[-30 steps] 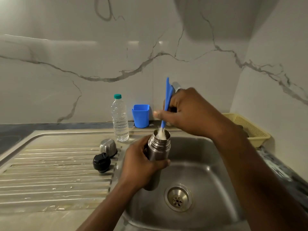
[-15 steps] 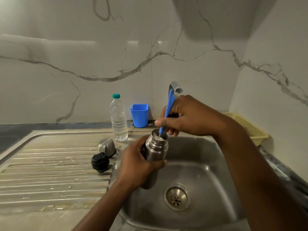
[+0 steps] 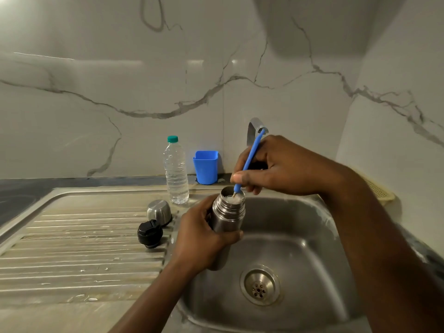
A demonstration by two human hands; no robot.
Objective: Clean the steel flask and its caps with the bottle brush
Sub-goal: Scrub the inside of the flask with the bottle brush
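Left hand (image 3: 204,239) is wrapping the steel flask (image 3: 227,227) upright over the sink (image 3: 300,239), catching drips, while right hand (image 3: 278,164) is pinching the bottle brush (image 3: 249,159) inside its mouth.

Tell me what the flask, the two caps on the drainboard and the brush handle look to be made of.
Flask: brushed steel, with a dull grey sheen and soft reflections. Domed cap: the same brushed steel look. Black cap: likely plastic, dark with moulded ridges and a slight gloss. Brush handle: probably plastic, uniform bright blue, smooth and thin.
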